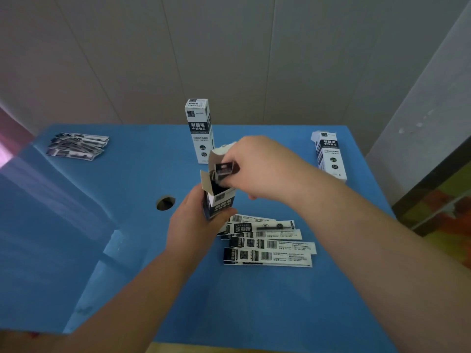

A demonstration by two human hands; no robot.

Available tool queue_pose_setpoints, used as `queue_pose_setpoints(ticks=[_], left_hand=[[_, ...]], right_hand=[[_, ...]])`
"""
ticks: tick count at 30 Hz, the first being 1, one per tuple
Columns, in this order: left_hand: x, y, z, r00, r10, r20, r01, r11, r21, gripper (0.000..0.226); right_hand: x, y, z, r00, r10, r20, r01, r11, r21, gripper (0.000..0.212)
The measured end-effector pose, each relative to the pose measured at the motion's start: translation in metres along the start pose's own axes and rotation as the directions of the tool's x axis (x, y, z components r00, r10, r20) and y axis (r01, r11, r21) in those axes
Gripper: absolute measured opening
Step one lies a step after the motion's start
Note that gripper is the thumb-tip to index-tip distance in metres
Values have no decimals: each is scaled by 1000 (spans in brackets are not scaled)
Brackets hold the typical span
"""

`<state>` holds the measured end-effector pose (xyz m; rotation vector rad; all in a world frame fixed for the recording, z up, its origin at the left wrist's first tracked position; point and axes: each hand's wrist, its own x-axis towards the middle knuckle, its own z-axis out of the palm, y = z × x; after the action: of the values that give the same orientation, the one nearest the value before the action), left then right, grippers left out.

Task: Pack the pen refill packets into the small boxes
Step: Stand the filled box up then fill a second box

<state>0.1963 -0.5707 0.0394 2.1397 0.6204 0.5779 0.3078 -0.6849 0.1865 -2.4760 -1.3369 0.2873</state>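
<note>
- Insertion is the step in hand: the left hand (193, 220) is wrapped round the lower body of a tall, narrow black-and-white cardboard box (218, 197), held upright over the blue tabletop (127, 225) with its top flaps open.
- The right hand (257, 166) pinches the top end of a black-and-white pen refill packet (224, 168), whose lower part is already inside the box mouth.
- Loose packets (267, 240) lie fanned on the table just beside the held box; a second small pile (76, 146) lies far left.
- A closed box (200, 128) stands upright behind; another box (330, 154) stands at the right, its top apparently open.
- Next, I judge, the packet needs pushing fully down, clear of the flaps, before another is fetched.
</note>
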Motion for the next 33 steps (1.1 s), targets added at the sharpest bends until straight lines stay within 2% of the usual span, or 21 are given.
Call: queue_pose_setpoints(ticks=[5,9,15,18,20,23,26,30,32,33], left_hand=[[0,1,0,1000,16,7,-16,1000,-2,46],[-2,2,1,1000,22,9,-22,1000,9,45],[-1,0,0,1000,21,7,-22,1000,13,45],[-1,-2,1,999,35,17,-35,999,29,54],[-1,-2,2,998,55,25,-57,997,60,62],[1,-4,3,999,32,30,-33,998,45,54],[4,-6,2,999,24,33,-25,999,32,45],[2,-5,1,999,31,5,-31,999,27,44],[2,-5,2,999,34,5,-34,999,31,48],[2,-6,2,999,38,9,-38,999,29,49]], right_hand=[[6,1,-12,999,29,32,-32,994,106,14],[10,-8,0,992,41,120,-33,997,-68,18],[7,-16,-12,995,68,73,-55,984,-169,7],[5,-24,1,1000,9,7,-6,951,-308,19],[11,-25,8,999,15,51,2,946,-325,33],[24,-23,9,991,62,121,-24,955,-294,37],[20,-18,6,999,26,32,-15,954,-300,31],[8,-16,-7,998,-9,-66,-4,979,-203,10],[6,-18,0,997,-27,-72,6,961,-275,9],[6,-19,6,998,-24,-66,3,954,-300,15]])
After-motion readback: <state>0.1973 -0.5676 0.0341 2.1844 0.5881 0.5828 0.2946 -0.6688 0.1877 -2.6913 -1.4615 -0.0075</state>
